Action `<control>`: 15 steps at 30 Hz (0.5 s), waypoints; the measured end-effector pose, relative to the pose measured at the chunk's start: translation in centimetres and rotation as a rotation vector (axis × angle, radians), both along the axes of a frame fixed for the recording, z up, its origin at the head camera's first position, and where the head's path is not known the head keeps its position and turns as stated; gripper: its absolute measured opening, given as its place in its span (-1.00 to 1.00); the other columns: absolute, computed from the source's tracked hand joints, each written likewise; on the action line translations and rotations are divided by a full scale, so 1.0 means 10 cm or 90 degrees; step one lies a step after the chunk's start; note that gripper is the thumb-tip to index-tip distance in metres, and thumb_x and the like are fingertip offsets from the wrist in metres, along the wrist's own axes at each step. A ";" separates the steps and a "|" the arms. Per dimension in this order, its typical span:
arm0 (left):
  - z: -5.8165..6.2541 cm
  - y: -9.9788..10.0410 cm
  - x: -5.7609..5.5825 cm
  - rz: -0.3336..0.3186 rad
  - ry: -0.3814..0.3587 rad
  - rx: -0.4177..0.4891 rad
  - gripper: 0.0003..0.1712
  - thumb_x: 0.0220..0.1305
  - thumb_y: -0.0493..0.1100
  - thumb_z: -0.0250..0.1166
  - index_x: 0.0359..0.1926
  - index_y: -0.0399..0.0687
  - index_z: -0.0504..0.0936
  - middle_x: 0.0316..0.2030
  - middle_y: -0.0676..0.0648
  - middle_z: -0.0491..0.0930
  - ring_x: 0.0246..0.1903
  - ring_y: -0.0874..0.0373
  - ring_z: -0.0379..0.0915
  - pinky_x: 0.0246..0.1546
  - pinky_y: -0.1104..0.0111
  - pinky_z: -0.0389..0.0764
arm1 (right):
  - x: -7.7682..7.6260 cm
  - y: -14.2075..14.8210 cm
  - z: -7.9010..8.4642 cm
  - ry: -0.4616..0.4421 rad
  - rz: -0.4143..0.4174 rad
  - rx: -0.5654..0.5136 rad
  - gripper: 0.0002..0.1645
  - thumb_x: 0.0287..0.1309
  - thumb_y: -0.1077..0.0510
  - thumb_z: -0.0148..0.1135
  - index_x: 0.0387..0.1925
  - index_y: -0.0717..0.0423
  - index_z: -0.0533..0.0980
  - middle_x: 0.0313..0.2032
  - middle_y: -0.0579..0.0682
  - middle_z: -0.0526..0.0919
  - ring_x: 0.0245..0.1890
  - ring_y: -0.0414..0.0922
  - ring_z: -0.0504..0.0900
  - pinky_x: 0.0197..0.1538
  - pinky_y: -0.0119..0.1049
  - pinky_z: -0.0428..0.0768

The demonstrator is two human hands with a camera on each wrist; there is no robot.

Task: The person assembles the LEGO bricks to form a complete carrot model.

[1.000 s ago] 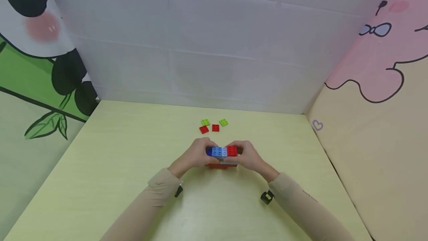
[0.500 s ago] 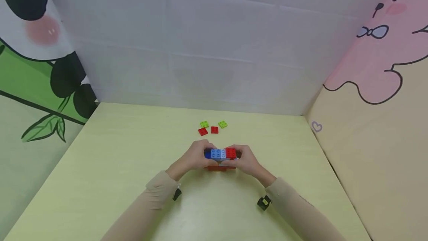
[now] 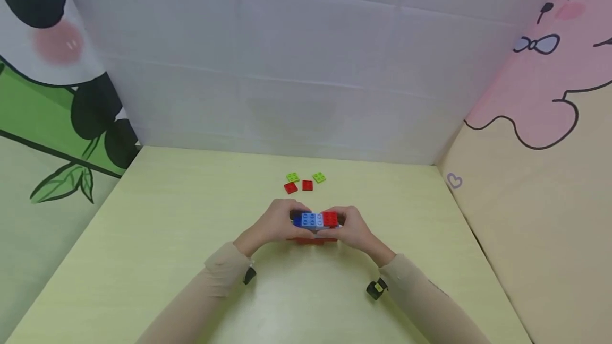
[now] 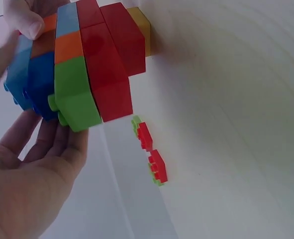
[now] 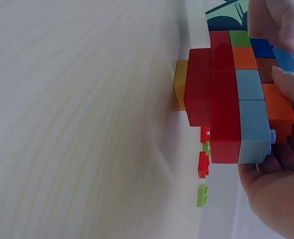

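A stack of toy building bricks (image 3: 313,227) stands upright on the table at the middle of the head view, between both hands. It widens upward from a yellow brick (image 5: 180,84) through red bricks (image 5: 224,114) to green, orange and blue ones. On top sit light blue bricks (image 3: 308,220) and a red brick (image 3: 330,219). My left hand (image 3: 277,222) grips the left side, thumb in front, fingers behind. With thumb and fingers my right hand (image 3: 351,225) holds the right side. In the left wrist view, a green brick (image 4: 77,94) shows at the left end.
Beyond the stack lie two flat red bricks, a left one (image 3: 290,188) and a right one (image 3: 307,185). Two lime green bricks, one left (image 3: 292,177) and one right (image 3: 319,177), lie just behind. A pale wall (image 3: 306,110) closes the table's far side.
My left hand has eased slightly outward to the left along the stack. The right hand keeps its hold, and the stack and loose bricks stay in place; the head view has shifted slightly.
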State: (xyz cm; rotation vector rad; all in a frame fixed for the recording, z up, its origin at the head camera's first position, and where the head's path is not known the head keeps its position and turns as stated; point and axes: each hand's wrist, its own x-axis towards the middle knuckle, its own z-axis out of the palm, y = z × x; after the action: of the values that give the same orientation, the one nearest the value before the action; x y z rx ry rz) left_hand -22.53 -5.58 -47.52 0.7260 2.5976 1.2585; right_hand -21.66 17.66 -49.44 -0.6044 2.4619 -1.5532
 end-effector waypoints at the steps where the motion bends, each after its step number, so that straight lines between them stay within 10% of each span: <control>1: -0.01 -0.01 -0.02 0.008 -0.005 0.026 -0.33 -0.16 0.22 0.53 -0.02 0.04 0.66 -0.18 0.14 0.57 -0.20 0.21 0.46 -0.21 0.33 0.53 | 0.00 0.00 0.00 -0.002 -0.001 0.003 -0.59 -0.07 0.13 0.51 -0.11 0.05 0.62 -0.19 -0.11 0.65 -0.20 -0.10 0.59 -0.13 -0.26 0.58; 10: -0.16 -0.16 -0.44 0.263 0.097 0.122 -0.59 0.15 0.07 0.39 -0.12 -0.13 0.68 -0.30 -0.02 0.65 -0.30 0.12 0.56 -0.24 0.25 0.58 | 0.13 -0.06 0.31 -0.024 0.013 0.004 -0.58 -0.04 0.25 0.47 -0.08 0.22 0.59 -0.20 -0.04 0.67 -0.24 -0.15 0.62 -0.14 -0.25 0.58; 15: -0.24 -0.20 -0.64 0.277 0.061 0.042 -0.51 0.12 -0.07 0.43 0.02 -0.24 0.61 -0.11 -0.21 0.60 -0.12 -0.05 0.49 -0.12 0.15 0.54 | 0.17 -0.08 0.38 -0.031 0.011 -0.002 -0.59 -0.03 0.27 0.46 -0.08 0.23 0.59 -0.19 -0.03 0.67 -0.23 -0.12 0.62 -0.14 -0.26 0.58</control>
State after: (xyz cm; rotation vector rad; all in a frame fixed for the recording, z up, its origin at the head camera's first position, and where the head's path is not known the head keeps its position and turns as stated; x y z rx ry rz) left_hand -28.90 -7.60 -49.91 0.2360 2.9096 1.4546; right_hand -19.97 16.84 -45.60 -0.5798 2.4121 -1.5468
